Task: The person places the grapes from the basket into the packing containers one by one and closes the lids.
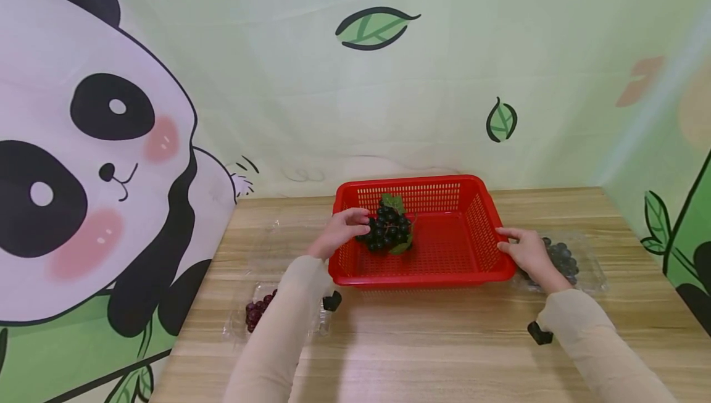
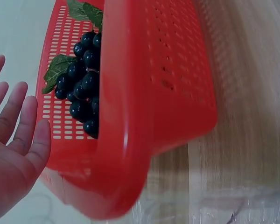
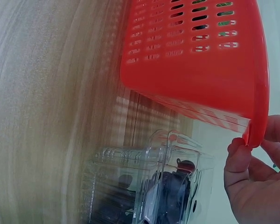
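A red plastic basket [image 1: 422, 279] with slotted walls stands on the table. Inside its left part lies a bunch of black grapes [image 1: 386, 230] with green leaves. My left hand [image 1: 341, 233] is over the basket's left side, close to the grapes; the left wrist view shows its fingers [image 2: 25, 121] extended and holding nothing. At the opposite end, my right hand [image 1: 530, 255] pinches the basket's rim between thumb and fingers, as the right wrist view shows.
Right of the basket, partly behind my right hand, a clear plastic box [image 1: 594, 273] holds dark grapes [image 1: 563, 261]. Red grapes [image 1: 257, 313] lie in clear packaging at the left, partly hidden by my left sleeve. Another clear container [image 1: 269, 245] sits behind them. A printed cloth backdrop [image 1: 278, 82] borders the table.
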{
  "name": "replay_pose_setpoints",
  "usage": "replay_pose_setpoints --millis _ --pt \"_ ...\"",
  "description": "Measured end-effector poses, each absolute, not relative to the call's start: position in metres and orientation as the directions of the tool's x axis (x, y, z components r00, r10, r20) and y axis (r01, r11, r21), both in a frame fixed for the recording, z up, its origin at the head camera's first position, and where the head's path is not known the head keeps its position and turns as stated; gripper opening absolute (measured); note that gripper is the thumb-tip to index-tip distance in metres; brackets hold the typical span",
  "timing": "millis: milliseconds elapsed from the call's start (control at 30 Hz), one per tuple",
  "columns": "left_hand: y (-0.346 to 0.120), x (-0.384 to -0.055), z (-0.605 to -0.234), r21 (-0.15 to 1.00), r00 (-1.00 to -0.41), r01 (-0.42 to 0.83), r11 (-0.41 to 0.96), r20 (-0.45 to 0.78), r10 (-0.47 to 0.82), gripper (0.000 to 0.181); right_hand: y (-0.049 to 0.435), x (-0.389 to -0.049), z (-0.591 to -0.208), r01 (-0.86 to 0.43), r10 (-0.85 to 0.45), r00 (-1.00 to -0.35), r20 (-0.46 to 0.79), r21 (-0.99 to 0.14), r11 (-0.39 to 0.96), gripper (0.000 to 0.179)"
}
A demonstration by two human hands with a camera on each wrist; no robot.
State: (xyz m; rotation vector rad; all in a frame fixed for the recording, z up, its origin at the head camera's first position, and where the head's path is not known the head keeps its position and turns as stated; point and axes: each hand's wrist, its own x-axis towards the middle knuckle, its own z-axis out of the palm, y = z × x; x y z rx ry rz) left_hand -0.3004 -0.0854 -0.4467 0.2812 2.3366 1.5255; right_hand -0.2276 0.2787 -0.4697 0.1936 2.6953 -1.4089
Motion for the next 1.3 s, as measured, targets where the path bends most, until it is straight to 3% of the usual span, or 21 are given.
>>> replay_pose_setpoints --millis 467,833,1300 --pt "-0.068 -0.31 -0.461 0.889 -0.94 -0.095 0.449 -0.228 0.252 0.045 0.279 -0.227 -0.468 0.164 0.069 -0.986 -0.15 -0.82 0.548 0.041" --pt "-0.061 -0.312 -0.471 0.886 -0.926 -0.132 0.444 -0.27 0.263 0.043 0.28 -0.227 -0.469 0.165 0.073 -0.986 -0.15 -0.816 0.554 0.041" --pt "-0.057 -0.304 -0.479 0.867 -0.941 -0.124 0.482 -0.257 0.219 0.049 0.28 -0.228 -0.471 0.177 0.076 -0.984 -0.161 -0.825 0.536 0.042"
